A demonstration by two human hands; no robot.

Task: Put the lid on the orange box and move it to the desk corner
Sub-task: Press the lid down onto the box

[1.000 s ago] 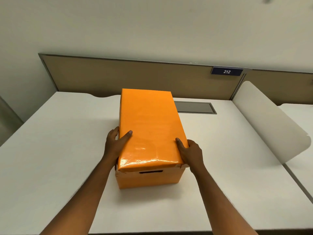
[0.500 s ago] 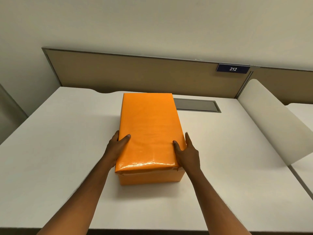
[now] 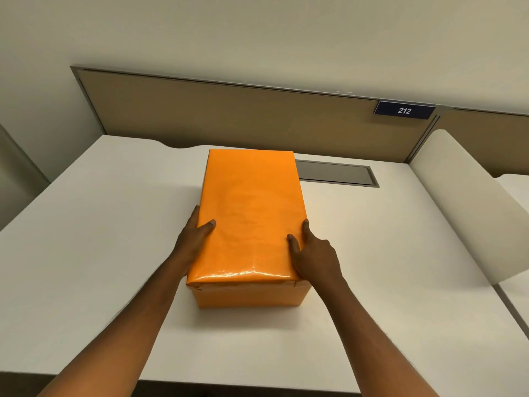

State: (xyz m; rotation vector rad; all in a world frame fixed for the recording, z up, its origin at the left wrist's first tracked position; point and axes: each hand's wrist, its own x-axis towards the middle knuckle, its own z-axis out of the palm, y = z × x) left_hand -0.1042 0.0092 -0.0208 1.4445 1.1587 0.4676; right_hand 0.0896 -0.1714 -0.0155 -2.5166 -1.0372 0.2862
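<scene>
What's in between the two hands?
The orange box, with its lid on. The left hand holds one side of the lid, the right hand the other; the head view shows it.

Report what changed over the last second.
The lid dropped at its near end and now sits flat, fully down over the orange box. The left hand and right hand stayed on its sides, thumbs on top. The box stayed put on the desk.

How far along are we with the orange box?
Done: the lid sits flush on the orange box. In hand: left hand and right hand hold the lid's long edges, thumbs on top. Left: the box stands central on the desk; the corner move remains.
</scene>
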